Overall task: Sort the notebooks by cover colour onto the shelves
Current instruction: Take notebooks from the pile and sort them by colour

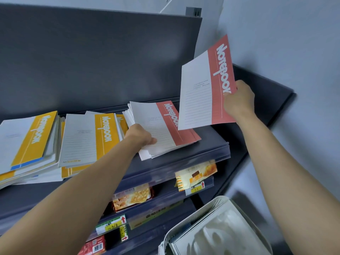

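Both arms reach forward: left hand low, fingers curled on the red stack; right hand higher, pinching a red notebook.

Item one: a thin paper notebook, its white cover carrying a salmon-red band printed NOTEBOOK. It is held up, tilted, above the right end of the dark grey metal shelf, pinched at its lower right corner by the right hand.

Item two: a stack of matching red-banded notebooks, flat on that shelf (slightly fanned), with the left hand gripping its near-left edge.

Item three: two untidy piles of yellow-banded notebooks, further left on the same shelf.
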`<state>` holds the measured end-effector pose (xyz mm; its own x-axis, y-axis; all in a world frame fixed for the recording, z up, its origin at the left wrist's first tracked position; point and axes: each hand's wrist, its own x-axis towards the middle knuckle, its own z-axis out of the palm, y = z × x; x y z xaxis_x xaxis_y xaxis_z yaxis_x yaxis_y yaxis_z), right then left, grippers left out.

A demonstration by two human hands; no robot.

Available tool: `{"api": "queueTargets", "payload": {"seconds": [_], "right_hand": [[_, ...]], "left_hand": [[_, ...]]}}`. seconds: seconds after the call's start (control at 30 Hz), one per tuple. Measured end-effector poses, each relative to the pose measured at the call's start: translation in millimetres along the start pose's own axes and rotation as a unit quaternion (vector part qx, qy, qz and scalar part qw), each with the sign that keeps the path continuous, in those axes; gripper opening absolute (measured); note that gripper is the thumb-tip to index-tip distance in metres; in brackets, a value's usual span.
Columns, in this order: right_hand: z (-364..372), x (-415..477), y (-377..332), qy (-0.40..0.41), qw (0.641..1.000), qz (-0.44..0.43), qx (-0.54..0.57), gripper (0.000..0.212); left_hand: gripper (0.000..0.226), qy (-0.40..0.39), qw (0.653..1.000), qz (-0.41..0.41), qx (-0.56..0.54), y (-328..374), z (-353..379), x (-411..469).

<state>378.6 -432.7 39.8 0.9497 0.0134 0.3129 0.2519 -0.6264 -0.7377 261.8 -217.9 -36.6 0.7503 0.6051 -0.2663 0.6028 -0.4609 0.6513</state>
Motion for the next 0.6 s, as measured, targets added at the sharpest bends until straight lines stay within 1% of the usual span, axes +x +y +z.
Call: {"api": "queueTargets", "payload": {"seconds": [0.13,0.23,0.27,0.37,0.43,0.47,0.5,0.53,0.57,0.6], "right_hand": [[-1.6,-0.4,0.8,-0.001,1.000,0.000,0.000,0.015],[-1.4,-2.7,-1.1,-0.004,1.000,-0.003,0.004,0.015],[-1.0,-4.2,-2.2,-0.006,1.000,-0.005,0.007,0.015],[0.7,-9.5,-6.4,-0.017,1.000,-0.014,0.009,0.015],[2.2,-13.6,-10.5,-0.028,0.999,-0.020,0.007,0.014],[2.6,-15.9,-12.8,-0.033,0.999,-0.026,0.005,0.014],[2.6,-18.5,-15.3,-0.039,0.999,-0.030,0.005,0.014],[1.9,-21.2,-18.0,-0.044,0.998,-0.033,0.010,0.014],[1.1,-24.2,-20.9,-0.048,0.998,-0.035,0.016,0.016],[0.0,-27.3,-24.0,-0.051,0.998,-0.038,0.020,0.020]], "left_hand": [[0.025,0.050,0.998,-0.013,-0.027,-2.8,-4.0,3.4],[0.042,0.075,0.994,-0.037,-0.077,-9.4,-11.4,5.0],[0.042,0.074,0.992,-0.039,-0.094,-11.9,-13.1,5.5],[0.033,0.046,0.986,-0.033,-0.157,-18.3,-14.3,6.3],[0.015,0.035,0.980,-0.025,-0.195,-19.7,-17.6,1.3],[0.012,0.031,0.977,-0.020,-0.211,-19.4,-20.4,-2.8],[0.014,0.032,0.972,-0.014,-0.232,-20.4,-23.2,-6.1],[0.022,0.042,0.965,-0.009,-0.258,-22.0,-26.3,-8.9],[0.030,0.055,0.959,-0.006,-0.279,-24.3,-29.5,-10.5],[0.032,0.066,0.953,0.000,-0.295,-26.3,-33.2,-12.1]]}}
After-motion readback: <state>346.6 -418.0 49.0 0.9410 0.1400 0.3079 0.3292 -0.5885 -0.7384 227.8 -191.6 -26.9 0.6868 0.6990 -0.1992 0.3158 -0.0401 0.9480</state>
